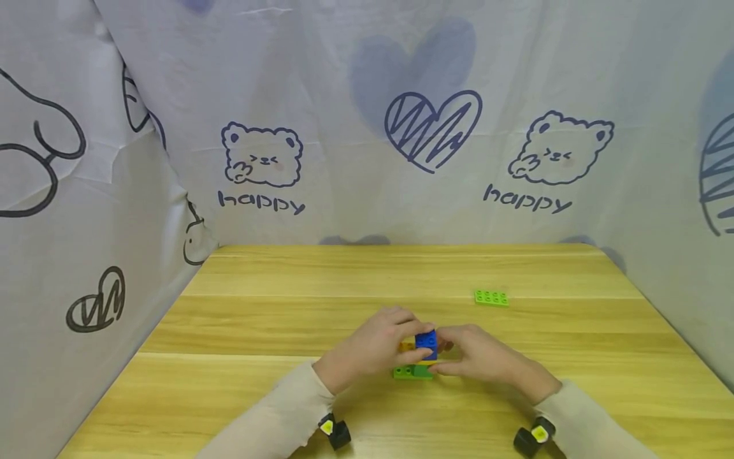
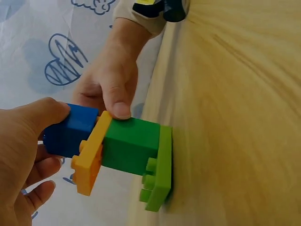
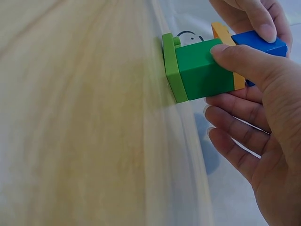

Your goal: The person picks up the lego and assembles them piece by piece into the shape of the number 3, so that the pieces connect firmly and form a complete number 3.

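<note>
A small stack of toy building bricks stands on the table between both hands. At its bottom is a light green flat brick [image 2: 160, 174], then a dark green block [image 3: 203, 68], an orange-yellow flat brick [image 2: 92, 155] and a blue brick [image 1: 426, 345] on top. My left hand [image 1: 381, 341] pinches the blue brick between thumb and fingers. With thumb and fingers, my right hand [image 1: 482, 354] grips the dark green block near the orange-yellow brick. Studs show on the uncovered part of the light green and orange-yellow bricks.
Farther back on the wooden table [image 1: 287, 274], to the right, lies another light green flat brick [image 1: 491, 298] with several studs. A white cloth [image 1: 344, 191] printed with hearts and bears hangs behind the table and along its sides.
</note>
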Action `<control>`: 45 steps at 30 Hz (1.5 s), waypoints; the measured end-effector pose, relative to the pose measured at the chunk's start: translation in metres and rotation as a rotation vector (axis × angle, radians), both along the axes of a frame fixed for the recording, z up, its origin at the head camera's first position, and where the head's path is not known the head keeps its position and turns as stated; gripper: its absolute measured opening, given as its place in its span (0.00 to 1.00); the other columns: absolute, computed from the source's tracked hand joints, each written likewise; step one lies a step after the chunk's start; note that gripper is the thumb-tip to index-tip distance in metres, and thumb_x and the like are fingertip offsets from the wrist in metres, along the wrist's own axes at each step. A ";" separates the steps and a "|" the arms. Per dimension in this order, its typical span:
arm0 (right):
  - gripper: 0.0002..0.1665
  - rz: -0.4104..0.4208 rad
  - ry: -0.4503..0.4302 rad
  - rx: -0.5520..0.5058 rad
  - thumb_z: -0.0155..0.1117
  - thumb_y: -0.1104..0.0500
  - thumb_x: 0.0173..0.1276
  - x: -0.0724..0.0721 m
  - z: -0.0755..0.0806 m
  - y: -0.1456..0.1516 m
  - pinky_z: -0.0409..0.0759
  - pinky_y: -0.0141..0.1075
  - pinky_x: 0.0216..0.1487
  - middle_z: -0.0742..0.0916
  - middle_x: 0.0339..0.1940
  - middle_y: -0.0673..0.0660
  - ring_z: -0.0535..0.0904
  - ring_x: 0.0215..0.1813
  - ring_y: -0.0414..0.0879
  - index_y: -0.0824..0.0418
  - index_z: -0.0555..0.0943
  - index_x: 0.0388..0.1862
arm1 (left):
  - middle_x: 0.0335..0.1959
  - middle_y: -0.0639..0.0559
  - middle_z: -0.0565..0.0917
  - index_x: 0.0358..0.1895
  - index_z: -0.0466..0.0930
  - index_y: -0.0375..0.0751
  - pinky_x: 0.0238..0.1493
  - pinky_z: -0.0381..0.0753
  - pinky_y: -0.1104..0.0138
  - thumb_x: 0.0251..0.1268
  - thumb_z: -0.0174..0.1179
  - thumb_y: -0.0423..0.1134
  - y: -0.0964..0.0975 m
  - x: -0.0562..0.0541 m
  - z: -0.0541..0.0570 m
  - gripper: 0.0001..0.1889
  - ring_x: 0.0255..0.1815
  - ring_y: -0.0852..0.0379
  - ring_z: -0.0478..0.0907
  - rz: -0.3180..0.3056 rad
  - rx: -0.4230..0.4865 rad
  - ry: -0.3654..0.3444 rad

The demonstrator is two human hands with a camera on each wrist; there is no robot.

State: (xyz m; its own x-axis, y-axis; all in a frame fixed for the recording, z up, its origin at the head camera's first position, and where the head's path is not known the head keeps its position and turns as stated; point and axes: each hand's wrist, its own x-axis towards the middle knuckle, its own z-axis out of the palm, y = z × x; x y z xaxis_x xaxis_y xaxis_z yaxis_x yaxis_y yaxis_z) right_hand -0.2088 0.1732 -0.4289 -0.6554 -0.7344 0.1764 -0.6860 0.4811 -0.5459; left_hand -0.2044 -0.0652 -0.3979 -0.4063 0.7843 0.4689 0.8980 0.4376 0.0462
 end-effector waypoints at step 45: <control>0.21 0.012 -0.015 -0.016 0.63 0.42 0.69 0.002 0.000 -0.006 0.82 0.35 0.47 0.85 0.47 0.41 0.82 0.45 0.36 0.51 0.78 0.55 | 0.42 0.56 0.85 0.56 0.83 0.42 0.48 0.75 0.73 0.63 0.67 0.49 -0.007 -0.007 -0.007 0.22 0.43 0.60 0.77 -0.049 0.043 0.003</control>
State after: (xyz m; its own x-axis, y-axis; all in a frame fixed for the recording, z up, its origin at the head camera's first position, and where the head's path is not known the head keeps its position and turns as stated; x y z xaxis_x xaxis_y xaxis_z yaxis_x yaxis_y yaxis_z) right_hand -0.2067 0.1670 -0.4287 -0.6490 -0.7397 0.1777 -0.6832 0.4640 -0.5638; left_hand -0.2112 -0.0718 -0.4044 -0.3664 0.7823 0.5037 0.9184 0.3910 0.0609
